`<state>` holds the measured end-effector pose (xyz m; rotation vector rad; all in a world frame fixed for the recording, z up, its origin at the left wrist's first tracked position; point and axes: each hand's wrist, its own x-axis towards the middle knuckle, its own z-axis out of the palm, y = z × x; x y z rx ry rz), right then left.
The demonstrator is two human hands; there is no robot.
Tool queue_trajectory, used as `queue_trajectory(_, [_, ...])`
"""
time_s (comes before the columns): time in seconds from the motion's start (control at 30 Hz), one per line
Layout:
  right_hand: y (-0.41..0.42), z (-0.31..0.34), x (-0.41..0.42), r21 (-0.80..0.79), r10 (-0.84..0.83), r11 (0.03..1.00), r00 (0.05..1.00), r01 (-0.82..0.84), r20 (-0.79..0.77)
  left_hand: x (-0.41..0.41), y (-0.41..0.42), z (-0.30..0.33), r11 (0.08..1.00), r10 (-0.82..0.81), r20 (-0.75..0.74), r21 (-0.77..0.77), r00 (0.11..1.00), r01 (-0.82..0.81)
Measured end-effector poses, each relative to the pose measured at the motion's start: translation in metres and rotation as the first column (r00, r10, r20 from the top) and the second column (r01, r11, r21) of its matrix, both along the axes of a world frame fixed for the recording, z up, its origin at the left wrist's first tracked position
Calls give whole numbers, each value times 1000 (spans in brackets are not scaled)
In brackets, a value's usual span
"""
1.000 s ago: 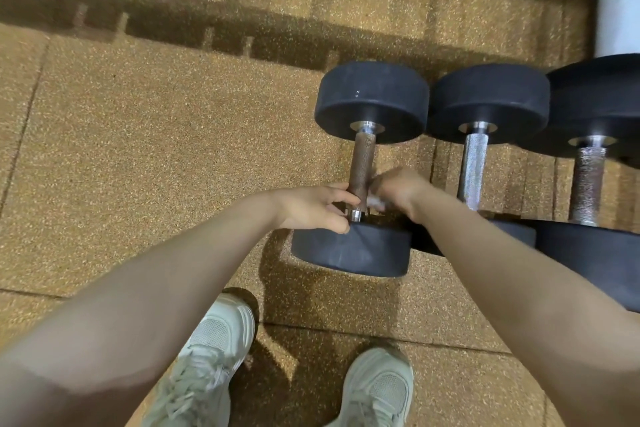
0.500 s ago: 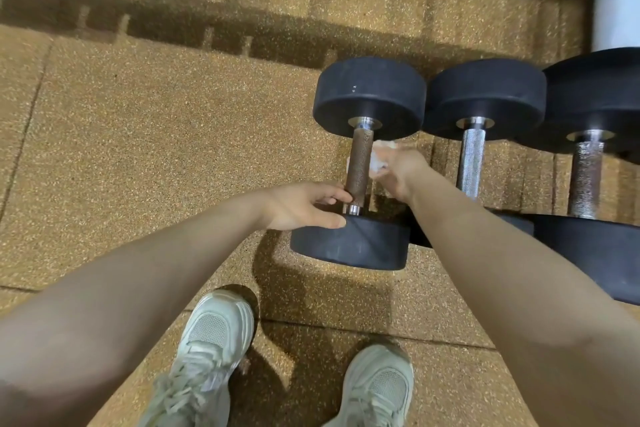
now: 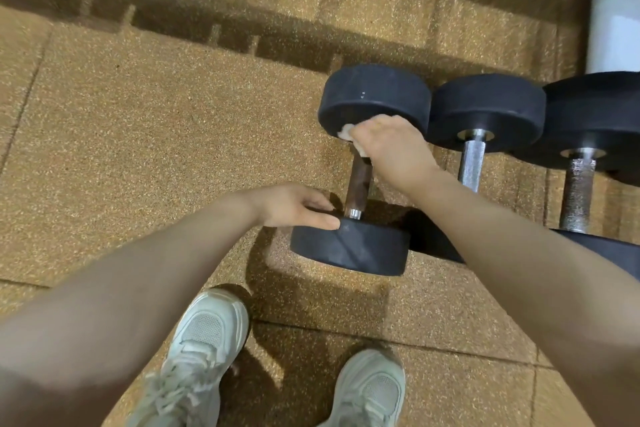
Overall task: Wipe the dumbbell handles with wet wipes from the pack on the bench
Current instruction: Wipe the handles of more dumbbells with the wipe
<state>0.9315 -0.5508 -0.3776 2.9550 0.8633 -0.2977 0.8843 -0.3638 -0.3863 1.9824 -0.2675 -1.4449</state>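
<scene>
- Now the right hand (image 3: 391, 149) is at the far end of the brown, rusty-looking handle (image 3: 358, 184) of the leftmost dumbbell (image 3: 349, 246), just under the far weight head
- Its grip is closed around the handle with a white wet wipe (image 3: 346, 131) bunched inside; only a small part of the wipe shows beside the fingers
- The left hand (image 3: 294, 206) lies on the near weight head with fingers nearly straight; its grip holds nothing and seems only to steady the dumbbell on the floor (image 3: 138, 132)
- I judge the first handle is in the middle of wiping; whether its whole length is clean I cannot tell, because the colour hides it
- Two more dumbbells wait to the right, the middle handle (image 3: 471, 163) and the right handle (image 3: 579, 194), both shiny metal, touched by no hand, so most of the task is probably left
- The pack of wipes and the table are not in view
</scene>
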Motion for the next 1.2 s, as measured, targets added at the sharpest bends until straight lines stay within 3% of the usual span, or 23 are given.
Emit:
queue_trajectory(0.03, [-1,-10,5,-20,160,987,985,-159,67,0,0,0,1000,-5,5,-5,1000,5])
queue_trajectory(0.1, [-4,-24,12,-115,315,942,949,-314,-12,-1,0,1,1000,-27,29,1,999,27])
queue_trajectory(0.2, [0,-32,11,-274,289,898,931,-345,-223,-2,2,-4,999,-43,69,12,997,42])
queue_trajectory(0.3, [9,-32,-2,-206,280,910,899,-360,-336,-5,3,-8,999,-43,71,-11,997,44])
queue_trajectory(0.47, [22,-13,-15,-136,125,948,728,-288,-674,-7,7,-11,999,4,64,-50,998,-1])
queue_trajectory(0.53, [24,-12,-4,-105,162,954,776,-282,-609,-6,6,-12,998,6,55,-67,998,-3])
queue_trajectory(0.63, [20,-20,15,-135,246,945,921,-297,-301,-1,3,-11,998,-42,27,-55,999,43])
queue_trajectory(0.73, [13,-29,20,-224,245,924,928,-311,-280,5,1,-9,991,-129,41,-21,991,130])
queue_trajectory(0.83, [10,-30,1,-89,139,978,904,-190,-404,7,-2,-4,988,-154,37,2,987,154])
queue_trajectory(0.97, [19,-18,-29,-3,54,997,734,-76,-677,2,0,-4,993,-119,41,-6,992,119])
queue_trajectory(1.03, [19,-14,-27,17,25,1000,686,-18,-728,1,0,-4,993,-120,57,-7,991,121])
queue_trajectory(1.13, [17,-17,-9,144,-61,964,715,223,-697,1,0,-6,995,-91,59,-24,994,93])
queue_trajectory(1.2, [15,-20,3,259,-105,920,820,295,-562,1,0,-8,997,-70,46,-30,996,71])
